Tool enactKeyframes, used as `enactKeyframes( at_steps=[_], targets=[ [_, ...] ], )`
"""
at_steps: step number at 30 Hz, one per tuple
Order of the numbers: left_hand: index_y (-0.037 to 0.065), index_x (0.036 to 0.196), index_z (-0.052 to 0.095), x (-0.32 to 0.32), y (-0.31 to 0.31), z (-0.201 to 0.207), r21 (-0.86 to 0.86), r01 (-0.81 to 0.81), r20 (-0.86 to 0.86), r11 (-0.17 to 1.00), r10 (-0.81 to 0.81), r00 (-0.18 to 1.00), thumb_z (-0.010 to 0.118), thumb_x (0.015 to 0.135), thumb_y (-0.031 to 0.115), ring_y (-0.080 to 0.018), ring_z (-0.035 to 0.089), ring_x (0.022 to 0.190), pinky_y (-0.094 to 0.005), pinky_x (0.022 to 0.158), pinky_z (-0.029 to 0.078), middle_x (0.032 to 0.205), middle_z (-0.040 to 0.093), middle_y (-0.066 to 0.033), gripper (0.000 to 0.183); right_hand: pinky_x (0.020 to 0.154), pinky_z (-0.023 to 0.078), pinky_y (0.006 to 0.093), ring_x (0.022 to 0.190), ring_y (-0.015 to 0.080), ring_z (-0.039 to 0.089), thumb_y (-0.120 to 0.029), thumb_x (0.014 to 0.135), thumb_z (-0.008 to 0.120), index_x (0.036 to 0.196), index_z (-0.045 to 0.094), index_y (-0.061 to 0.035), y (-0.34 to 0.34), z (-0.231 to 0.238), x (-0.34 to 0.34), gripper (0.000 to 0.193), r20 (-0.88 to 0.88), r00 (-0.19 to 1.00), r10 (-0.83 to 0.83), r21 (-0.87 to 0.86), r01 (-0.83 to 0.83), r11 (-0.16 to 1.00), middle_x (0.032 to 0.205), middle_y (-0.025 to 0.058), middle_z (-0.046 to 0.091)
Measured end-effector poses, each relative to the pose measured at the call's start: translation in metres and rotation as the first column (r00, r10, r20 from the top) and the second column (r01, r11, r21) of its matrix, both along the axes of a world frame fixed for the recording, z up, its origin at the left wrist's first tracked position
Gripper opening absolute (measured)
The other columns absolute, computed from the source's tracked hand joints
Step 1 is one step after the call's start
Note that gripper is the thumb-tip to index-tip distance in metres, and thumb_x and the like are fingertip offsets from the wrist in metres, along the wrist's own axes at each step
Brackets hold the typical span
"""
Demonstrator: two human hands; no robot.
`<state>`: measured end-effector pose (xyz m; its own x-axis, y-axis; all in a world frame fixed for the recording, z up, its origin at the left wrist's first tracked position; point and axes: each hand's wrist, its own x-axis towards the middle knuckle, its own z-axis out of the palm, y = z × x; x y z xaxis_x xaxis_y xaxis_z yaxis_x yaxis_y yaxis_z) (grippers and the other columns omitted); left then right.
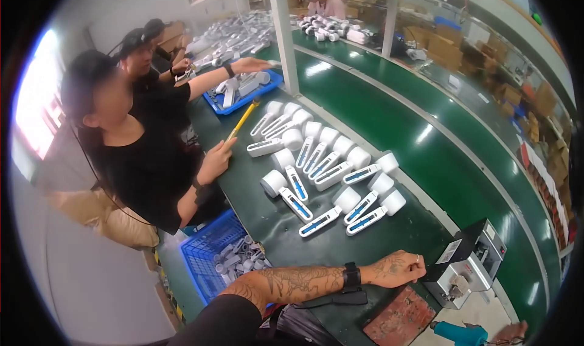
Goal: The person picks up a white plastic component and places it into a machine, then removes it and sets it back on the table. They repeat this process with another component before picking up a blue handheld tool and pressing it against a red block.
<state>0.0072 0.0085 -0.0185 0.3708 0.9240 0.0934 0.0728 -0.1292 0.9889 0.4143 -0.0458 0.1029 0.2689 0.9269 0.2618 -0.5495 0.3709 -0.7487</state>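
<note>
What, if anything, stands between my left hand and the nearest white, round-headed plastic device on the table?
Nothing visible: dark green tabletop shows between the left hand and that white, round-headed plastic device. The black-and-silver boxy machine sits right of the hand, off that path.

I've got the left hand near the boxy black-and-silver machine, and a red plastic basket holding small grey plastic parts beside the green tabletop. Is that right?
Not quite: the plastic basket holding small grey plastic parts is blue, not red, as the head view shows. The rest stands.
</note>
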Motion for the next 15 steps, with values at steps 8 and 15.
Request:
enactKeyframes(
  at_steps=[8, 15],
  targets=[
    [0.002, 0.103, 0.065, 0.006, 0.008, -0.008, 0.038, 0.046, 0.051, 0.998, -0.048, 0.998, 0.054, 0.100, 0.017, -0.0121, 0.062, 0.066, -0.0283, 0.062, 0.049, 0.081, 0.071, -0.0047, 0.019, 0.038, 0.026, 0.0208, 0.048, 0.0039, 0.034, -0.032, 0.104, 0.054, 0.105, 0.068, -0.0112, 0.092, -0.182, 0.062, 0.026, -0.198, 0.976, -0.093, -0.515, -0.023, 0.857, 0.063, -0.0082, 0.042],
    [0.002, 0.105, 0.066, 0.001, 0.009, -0.010, 0.057, 0.075, 0.042, 0.996, -0.078, 0.996, 0.052, 0.096, 0.009, -0.0131, 0.063, 0.070, -0.0280, 0.064, 0.050, 0.082, 0.070, -0.0056, 0.018, 0.050, 0.035, 0.0176, 0.057, 0.0028, 0.042, -0.030, 0.103, 0.057, 0.111, 0.065, -0.0086, 0.094, -0.185, 0.032, 0.024, -0.112, 0.942, -0.315, -0.663, 0.165, 0.731, 0.068, -0.0081, 0.044]
  ],
)
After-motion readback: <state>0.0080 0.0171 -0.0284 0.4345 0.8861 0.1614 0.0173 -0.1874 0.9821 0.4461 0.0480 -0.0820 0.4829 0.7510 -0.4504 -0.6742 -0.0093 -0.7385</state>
